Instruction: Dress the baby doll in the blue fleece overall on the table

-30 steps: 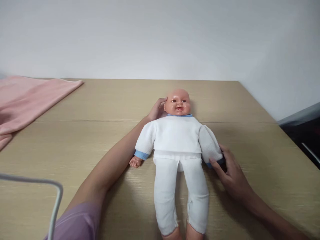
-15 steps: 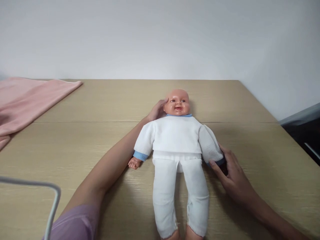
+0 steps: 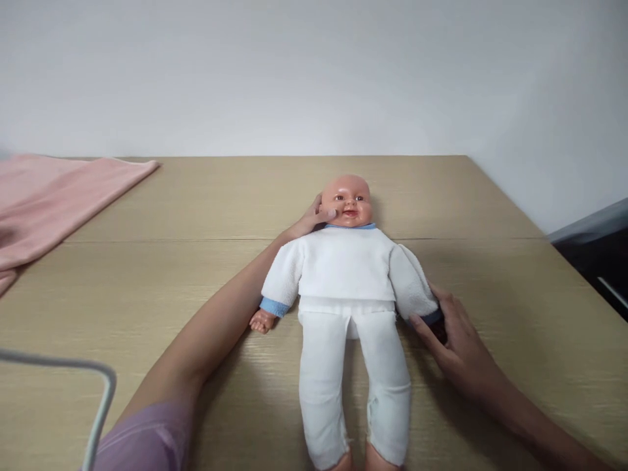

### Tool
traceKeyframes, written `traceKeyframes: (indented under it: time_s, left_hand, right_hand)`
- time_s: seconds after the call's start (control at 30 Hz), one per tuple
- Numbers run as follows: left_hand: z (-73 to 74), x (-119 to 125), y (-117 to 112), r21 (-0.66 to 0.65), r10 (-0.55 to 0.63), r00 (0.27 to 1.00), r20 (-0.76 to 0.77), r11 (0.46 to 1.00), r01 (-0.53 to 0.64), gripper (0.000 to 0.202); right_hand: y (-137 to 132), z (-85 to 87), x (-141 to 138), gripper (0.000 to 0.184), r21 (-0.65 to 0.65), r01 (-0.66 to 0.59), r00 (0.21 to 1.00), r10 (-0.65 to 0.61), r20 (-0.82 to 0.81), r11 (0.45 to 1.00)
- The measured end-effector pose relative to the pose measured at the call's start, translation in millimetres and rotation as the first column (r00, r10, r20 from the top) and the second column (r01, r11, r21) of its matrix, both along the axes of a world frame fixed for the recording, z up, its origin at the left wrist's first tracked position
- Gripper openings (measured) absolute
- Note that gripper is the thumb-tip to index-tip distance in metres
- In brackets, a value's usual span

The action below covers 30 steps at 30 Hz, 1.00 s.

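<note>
A baby doll (image 3: pixel 347 275) in a white top and white trousers with blue cuffs lies on its back in the middle of the wooden table (image 3: pixel 206 196), head toward the wall. My left hand (image 3: pixel 310 221) cups the left side of the doll's head, thumb resting on its cheek. My right hand (image 3: pixel 454 347) is closed around the end of the doll's sleeve at the right, covering the doll's hand.
A pink cloth (image 3: pixel 53 196) lies at the table's far left. A thin grey wire loop, perhaps a hanger (image 3: pixel 101 405), pokes in at the lower left. A dark object (image 3: pixel 601 261) stands beyond the table's right edge. A plain white wall rises behind.
My left thumb has slid from the side of the doll's head onto its cheek. My right hand and the doll have stayed nearly where they were.
</note>
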<state>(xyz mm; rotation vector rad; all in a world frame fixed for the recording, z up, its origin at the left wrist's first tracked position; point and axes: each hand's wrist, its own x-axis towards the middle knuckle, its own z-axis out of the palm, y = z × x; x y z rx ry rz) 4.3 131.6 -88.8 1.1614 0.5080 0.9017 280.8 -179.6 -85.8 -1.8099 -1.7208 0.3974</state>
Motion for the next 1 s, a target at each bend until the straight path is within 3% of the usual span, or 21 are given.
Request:
traceKeyframes:
  time_s: [0.13,0.43,1.0]
  left_hand:
    - [-1.7,-2.6,2.7,0.029,0.014,0.999,-0.045,1.000,-0.012,0.114]
    - [-4.0,2.1,3.2,-0.010,0.015,1.000,-0.019,1.000,-0.016,0.095]
    - [-2.3,0.8,1.4,-0.025,-0.053,0.998,0.034,0.998,0.054,0.084]
  right_hand:
    - [-0.2,1.0,0.5,0.067,-0.004,-0.007,1.000,0.007,0.012,1.000]
    - [-2.0,-2.1,2.9,0.065,-0.007,-0.011,0.999,0.011,0.034,1.000]
    - [-0.7,1.2,3.7,0.067,-0.010,-0.018,0.998,0.019,0.067,1.000]
